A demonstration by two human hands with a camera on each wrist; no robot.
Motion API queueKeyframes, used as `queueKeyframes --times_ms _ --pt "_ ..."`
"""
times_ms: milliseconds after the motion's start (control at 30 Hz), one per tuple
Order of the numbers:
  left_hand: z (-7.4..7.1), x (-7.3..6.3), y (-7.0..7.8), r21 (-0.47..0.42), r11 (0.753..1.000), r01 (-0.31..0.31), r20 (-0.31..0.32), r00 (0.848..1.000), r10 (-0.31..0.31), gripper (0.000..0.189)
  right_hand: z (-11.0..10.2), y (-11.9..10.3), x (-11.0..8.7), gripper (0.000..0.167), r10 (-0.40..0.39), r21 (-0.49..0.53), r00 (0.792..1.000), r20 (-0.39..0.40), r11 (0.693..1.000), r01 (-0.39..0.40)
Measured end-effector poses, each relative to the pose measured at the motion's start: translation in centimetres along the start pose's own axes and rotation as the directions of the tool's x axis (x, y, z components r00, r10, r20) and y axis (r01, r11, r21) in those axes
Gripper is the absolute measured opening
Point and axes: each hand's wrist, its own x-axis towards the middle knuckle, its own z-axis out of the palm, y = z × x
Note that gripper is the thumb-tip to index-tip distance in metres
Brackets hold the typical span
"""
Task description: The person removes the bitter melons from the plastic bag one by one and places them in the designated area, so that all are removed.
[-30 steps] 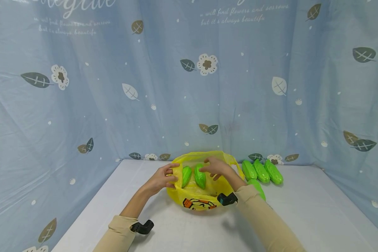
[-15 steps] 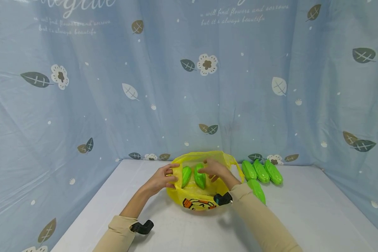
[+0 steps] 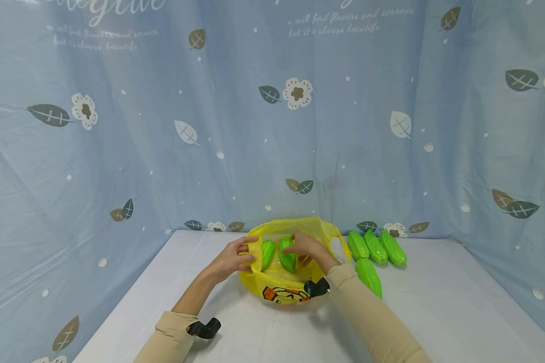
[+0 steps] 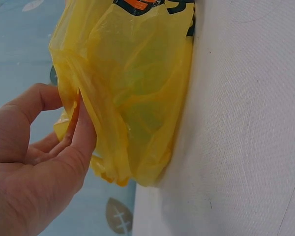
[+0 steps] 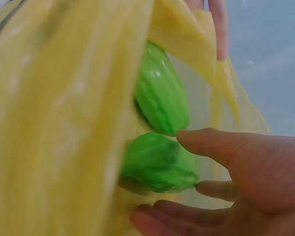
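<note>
A yellow plastic bag [image 3: 272, 279] with an orange and black print stands with its mouth wide. My left hand [image 3: 230, 259] grips the left rim; in the left wrist view the thumb and fingers hold the folded bag edge [image 4: 101, 98]. Inside lie two shiny, ridged green bitter melons, the left one [image 3: 267, 254] and the right one [image 3: 287, 258]. My right hand [image 3: 310, 247] reaches into the bag over the right one. In the right wrist view, its thumb and fingers lie spread about the end of the lower bitter melon [image 5: 160, 164], fingertips right at its surface.
To the right of the bag, three more bitter melons [image 3: 377, 247] lie in a row, with another bitter melon [image 3: 368, 277] in front of them. A blue patterned curtain [image 3: 272, 126] hangs behind and beside the white table [image 3: 436, 302].
My right hand has moved slightly left and closer over the right bitter melon in the bag. The left hand has stayed on the bag's rim.
</note>
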Motion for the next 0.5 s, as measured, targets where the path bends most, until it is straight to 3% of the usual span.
queueKeyframes --times_ms 500 --pt "0.0 -0.03 0.13 -0.009 1.0 0.005 0.0 1.0 -0.005 0.065 0.2 0.17 0.56 0.07 0.01 -0.026 1.0 -0.005 1.0 -0.01"
